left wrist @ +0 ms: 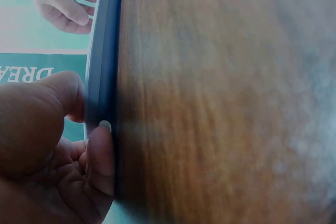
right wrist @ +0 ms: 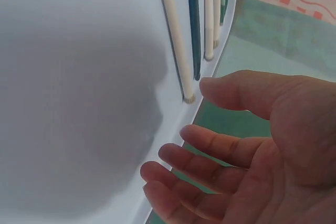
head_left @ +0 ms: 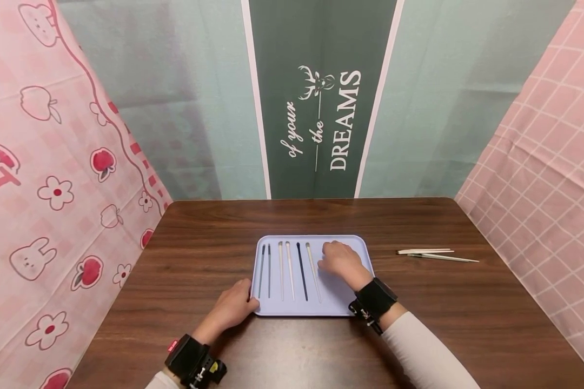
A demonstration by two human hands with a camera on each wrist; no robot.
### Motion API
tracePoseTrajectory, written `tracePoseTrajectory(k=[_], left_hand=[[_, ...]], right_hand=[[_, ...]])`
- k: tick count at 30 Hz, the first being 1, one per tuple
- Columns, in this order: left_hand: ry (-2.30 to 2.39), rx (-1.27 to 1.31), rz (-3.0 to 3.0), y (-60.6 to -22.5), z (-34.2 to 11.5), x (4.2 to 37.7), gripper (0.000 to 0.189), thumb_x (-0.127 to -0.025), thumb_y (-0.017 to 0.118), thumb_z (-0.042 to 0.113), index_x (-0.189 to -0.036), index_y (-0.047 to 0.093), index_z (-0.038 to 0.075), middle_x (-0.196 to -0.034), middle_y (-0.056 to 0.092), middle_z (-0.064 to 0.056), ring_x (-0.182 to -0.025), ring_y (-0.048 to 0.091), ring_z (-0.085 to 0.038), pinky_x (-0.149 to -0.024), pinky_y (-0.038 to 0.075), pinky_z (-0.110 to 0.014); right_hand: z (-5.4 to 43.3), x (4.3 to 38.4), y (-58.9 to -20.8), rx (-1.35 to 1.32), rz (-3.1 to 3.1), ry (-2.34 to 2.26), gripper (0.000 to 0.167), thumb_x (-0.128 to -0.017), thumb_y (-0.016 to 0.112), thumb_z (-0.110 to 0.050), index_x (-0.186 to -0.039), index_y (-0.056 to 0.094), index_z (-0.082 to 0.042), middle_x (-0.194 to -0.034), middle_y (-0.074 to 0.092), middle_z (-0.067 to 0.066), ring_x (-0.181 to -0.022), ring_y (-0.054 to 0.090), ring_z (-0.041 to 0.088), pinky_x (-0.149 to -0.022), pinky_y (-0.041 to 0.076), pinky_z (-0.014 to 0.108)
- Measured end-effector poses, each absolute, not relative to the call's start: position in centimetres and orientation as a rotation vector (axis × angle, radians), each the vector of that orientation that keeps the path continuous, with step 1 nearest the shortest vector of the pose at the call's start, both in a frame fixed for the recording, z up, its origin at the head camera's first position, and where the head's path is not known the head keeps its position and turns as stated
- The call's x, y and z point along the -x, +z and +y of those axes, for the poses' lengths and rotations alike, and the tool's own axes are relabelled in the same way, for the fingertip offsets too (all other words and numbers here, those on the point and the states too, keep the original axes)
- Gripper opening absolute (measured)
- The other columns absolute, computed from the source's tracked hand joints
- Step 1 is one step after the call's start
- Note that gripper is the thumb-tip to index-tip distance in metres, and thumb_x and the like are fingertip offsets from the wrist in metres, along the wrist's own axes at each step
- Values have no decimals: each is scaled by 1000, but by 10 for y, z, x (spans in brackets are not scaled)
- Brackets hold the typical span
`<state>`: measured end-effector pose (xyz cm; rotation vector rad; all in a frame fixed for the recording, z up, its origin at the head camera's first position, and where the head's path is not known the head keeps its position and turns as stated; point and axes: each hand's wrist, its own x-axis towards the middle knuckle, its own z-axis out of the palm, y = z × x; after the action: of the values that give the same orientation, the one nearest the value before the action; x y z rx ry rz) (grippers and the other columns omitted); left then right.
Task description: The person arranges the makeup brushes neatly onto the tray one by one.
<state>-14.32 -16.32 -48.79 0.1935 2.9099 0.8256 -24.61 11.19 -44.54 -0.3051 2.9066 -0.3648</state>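
A pale lilac tray [head_left: 338,300] lies on the table with several slim brushes lengthwise in it. From the left come two dark teal brushes [head_left: 261,272], two cream brushes [head_left: 281,270], a dark navy brush [head_left: 303,273] and another cream brush [head_left: 313,273]. My left hand [head_left: 233,305] pinches the tray's near left corner between thumb and fingers, also seen on the tray edge [left wrist: 102,40] in the left wrist view. Over the tray's right part, my right hand [head_left: 343,260] holds nothing. Its fingers are spread and slightly bent, the thumb near the tip of the rightmost cream brush [right wrist: 176,40].
More pale thin brushes [head_left: 425,250] lie crossed on the dark wooden table [head_left: 199,227], to the right of the tray. Fabric hangs around: pink printed cloth [head_left: 58,162] at left, green cloth [head_left: 214,108] behind, pink checked cloth [head_left: 545,162] at right.
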Motion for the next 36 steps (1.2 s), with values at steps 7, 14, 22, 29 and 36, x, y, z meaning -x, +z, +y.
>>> tracePoseTrajectory(k=[7,14,22,29,36], left_hand=[[832,-177,2900,-489,-163,144,18,-85,67,15,-97,57,6,-86,49,-3,-72,46,-18,-64,41,-36],[835,-173,2899,-490,-163,144,18,-85,68,15,-97,57,6,-86,49,-2,-73,46,-18,-65,41,-36],[838,-173,2894,-489,-162,144,17,-85,68,15,-95,56,7,-85,48,-2,-72,46,-18,-64,40,-35],[844,-181,2903,-490,-163,143,17,-84,67,14,-94,56,7,-84,48,-2,-71,46,-18,-64,41,-35],[839,-203,2930,-488,-163,142,16,-81,66,14,-88,53,8,-82,47,-2,-69,44,-18,-62,40,-36]], right_hand=[[128,242,-441,292,2916,-361,35,-88,72,-24,-114,67,-1,-105,66,14,-88,58,26,-79,50,44],[143,239,-441,284,2906,-350,44,-88,72,-24,-124,64,1,-118,64,19,-103,61,32,-87,52,49],[162,236,-441,309,2921,-342,44,-89,70,-22,-124,64,3,-116,65,20,-102,63,33,-88,51,50],[179,235,-442,280,2943,-330,45,-88,70,-23,-124,63,4,-118,64,23,-108,61,40,-90,48,55],[192,232,-440,220,2935,-358,48,-89,69,-21,-127,61,7,-120,61,26,-110,59,44,-90,48,55]])
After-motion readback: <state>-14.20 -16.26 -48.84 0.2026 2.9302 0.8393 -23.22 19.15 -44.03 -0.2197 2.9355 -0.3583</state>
